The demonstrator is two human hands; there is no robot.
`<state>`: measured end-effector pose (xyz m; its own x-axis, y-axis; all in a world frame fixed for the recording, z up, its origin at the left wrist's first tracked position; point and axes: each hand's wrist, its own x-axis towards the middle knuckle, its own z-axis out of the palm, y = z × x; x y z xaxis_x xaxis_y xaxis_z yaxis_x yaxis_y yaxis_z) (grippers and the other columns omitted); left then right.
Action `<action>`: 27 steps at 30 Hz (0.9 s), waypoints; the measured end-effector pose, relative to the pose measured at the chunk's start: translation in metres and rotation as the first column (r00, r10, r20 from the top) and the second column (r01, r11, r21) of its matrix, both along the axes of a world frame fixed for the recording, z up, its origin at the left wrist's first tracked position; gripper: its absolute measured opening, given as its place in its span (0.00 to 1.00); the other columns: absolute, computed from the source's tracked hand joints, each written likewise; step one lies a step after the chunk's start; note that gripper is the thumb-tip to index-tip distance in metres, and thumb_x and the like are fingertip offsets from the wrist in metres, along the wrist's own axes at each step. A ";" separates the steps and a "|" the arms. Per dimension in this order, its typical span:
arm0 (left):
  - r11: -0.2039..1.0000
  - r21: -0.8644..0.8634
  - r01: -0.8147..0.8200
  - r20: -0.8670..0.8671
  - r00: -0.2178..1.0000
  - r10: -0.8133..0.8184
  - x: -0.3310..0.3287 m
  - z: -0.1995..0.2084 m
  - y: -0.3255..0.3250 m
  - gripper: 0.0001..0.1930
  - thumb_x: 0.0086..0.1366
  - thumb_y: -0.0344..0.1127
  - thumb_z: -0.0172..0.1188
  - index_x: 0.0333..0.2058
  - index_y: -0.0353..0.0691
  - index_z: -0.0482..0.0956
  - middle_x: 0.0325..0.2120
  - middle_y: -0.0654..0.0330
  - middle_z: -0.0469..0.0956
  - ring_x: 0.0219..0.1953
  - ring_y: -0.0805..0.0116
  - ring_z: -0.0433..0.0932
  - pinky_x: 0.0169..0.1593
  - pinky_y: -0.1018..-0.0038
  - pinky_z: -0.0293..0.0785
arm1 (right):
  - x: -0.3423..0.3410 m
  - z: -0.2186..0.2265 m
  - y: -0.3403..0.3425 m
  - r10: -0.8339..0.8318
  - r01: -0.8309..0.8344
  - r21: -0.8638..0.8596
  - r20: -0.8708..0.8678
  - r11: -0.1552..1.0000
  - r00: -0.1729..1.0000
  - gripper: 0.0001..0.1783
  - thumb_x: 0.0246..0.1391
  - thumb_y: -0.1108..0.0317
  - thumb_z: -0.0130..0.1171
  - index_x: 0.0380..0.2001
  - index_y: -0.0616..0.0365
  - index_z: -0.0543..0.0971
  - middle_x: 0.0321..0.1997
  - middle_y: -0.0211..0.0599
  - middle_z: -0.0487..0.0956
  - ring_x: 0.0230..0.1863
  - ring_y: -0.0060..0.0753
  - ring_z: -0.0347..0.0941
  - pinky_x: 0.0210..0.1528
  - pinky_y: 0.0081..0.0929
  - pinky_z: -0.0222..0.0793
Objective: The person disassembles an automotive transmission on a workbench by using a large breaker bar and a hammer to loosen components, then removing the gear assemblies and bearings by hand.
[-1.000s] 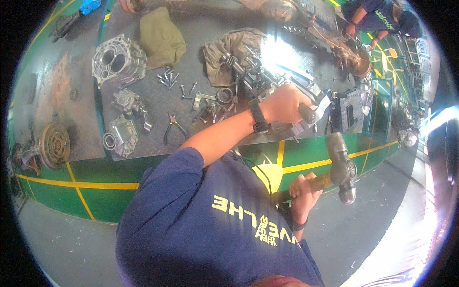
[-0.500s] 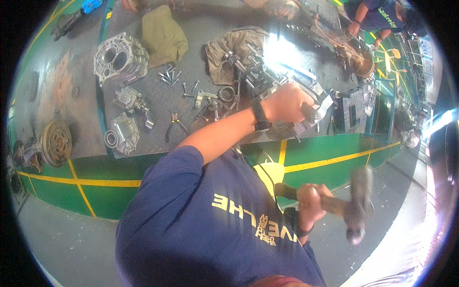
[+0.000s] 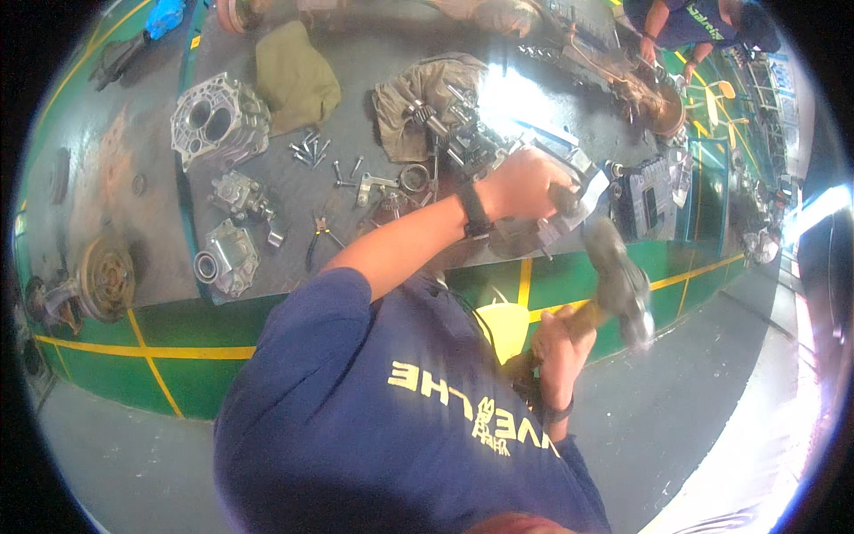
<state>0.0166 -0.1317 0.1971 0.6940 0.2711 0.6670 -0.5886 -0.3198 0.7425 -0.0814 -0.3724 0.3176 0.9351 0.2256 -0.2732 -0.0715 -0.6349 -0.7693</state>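
Note:
My right hand (image 3: 562, 351) grips a hammer (image 3: 620, 289) by its handle, close below the head. The hammer's metal head is raised in front of the bench edge, blurred by motion. My left hand (image 3: 525, 184) is closed in a fist over a grey metal housing (image 3: 583, 191) at the bench's near edge. A short dark rod-like end (image 3: 563, 199) sticks out of that fist toward the hammer; the rest of it is hidden by the fingers. Behind my left hand lie gears and shafts (image 3: 463, 133), partly on a brown cloth (image 3: 400, 102).
On the bench (image 3: 294, 196) stand a large aluminium casing (image 3: 218, 120), an olive cloth (image 3: 298, 76), loose bolts (image 3: 310, 149), pliers (image 3: 322, 238) and smaller housings (image 3: 229, 258). A black boxy part (image 3: 648, 198) lies right of my left hand. A co-worker's hands (image 3: 649, 49) work at the far right.
My right hand has swung the hammer up and left, bringing its head nearer the housing. My left hand stays on the housing. The whole view has shifted slightly.

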 end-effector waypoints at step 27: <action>0.995 -0.045 0.085 -0.048 0.995 -0.087 -0.008 0.007 0.008 0.14 0.63 0.34 0.63 0.19 0.39 0.76 0.16 0.50 0.73 0.21 0.50 0.76 0.28 0.62 0.70 | -0.016 0.014 -0.005 -0.153 0.204 0.269 -0.200 0.941 0.968 0.14 0.55 0.76 0.58 0.22 0.55 0.64 0.15 0.26 0.63 0.13 0.20 0.56 0.16 0.23 0.49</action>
<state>0.0082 -0.1235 0.2045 0.7482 0.2363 0.6200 -0.5745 -0.2367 0.7835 -0.0971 -0.3778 0.3318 0.9111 0.1518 -0.3833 -0.3117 -0.3548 -0.8814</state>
